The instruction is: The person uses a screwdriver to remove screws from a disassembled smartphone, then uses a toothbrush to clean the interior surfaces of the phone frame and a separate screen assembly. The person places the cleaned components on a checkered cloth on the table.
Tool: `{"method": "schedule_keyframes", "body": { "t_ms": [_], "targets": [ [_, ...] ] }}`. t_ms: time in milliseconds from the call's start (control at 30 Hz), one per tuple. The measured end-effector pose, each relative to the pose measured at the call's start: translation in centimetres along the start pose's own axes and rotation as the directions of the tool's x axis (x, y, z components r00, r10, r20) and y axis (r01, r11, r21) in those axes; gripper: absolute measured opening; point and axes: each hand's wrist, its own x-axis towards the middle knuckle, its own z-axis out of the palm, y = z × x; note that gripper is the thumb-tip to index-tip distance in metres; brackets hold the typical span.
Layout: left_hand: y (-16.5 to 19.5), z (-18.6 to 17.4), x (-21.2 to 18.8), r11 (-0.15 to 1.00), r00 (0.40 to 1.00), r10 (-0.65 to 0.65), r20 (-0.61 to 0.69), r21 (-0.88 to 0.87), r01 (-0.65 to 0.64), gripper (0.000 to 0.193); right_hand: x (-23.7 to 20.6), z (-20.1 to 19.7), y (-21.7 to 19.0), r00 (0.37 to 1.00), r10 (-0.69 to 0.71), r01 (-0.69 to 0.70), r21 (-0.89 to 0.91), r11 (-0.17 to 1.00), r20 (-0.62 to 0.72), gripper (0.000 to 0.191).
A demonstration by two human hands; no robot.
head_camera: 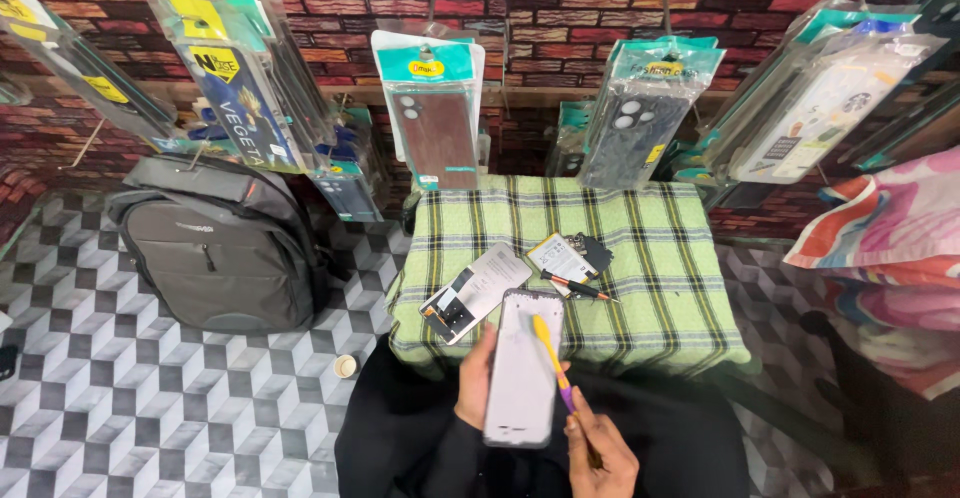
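Left hand grips the left edge of a white rectangular phone panel, held up over the lap just in front of the near edge of the green plaid cloth-covered table; right hand is closed around a yellow-tipped, purple-handled brush, bristles on the panel's upper half. Risk: the one-sided grip may let the panel tip or slip onto the tiled floor under brush pressure. A second opened phone overhangs the table's near-left edge and could be knocked off.

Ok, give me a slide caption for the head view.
Left hand holds a white rectangular phone panel; right hand lays a yellow-purple brush on it.
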Motion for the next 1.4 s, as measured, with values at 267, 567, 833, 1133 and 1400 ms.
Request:
{"method": "schedule_keyframes", "body": {
  "t_ms": [267,567,833,1133,1400],
  "targets": [
    [-0.8,2.0,-0.2,0.947,0.972,0.099,0.212,0.281,-0.158,0.067,1.0,-0.7,-0.9,0.983,0.057,-0.062,-0.025,0.998,-0.176,0.039],
    [-2.0,1.1,0.7,0.977,0.974,0.092,0.205,0.17,-0.128,0.089,1.2,-0.6,-1.9,0.986,-0.058,0.04,-0.12,0.992,-0.155,0.035],
    [-3.4,-1.2,1.2,0.932,0.978,0.132,0.159,0.315,-0.177,0.087,0.9,-0.6,-1.4,0.953,-0.299,0.291,-0.123,0.949,-0.051,0.038],
    [-3.8,-1.2,1.6,0.91,0.976,0.151,0.157,0.364,-0.2,0.084,1.0,-0.1,-0.7,0.932,-0.353,0.344,-0.105,0.933,-0.087,0.037],
    [-3.7,0.0,1.3,0.926,0.978,0.153,0.14,0.327,-0.192,0.083,1.5,-0.9,-1.3,0.985,-0.114,0.098,-0.122,0.988,-0.133,0.04]
  ]
}}
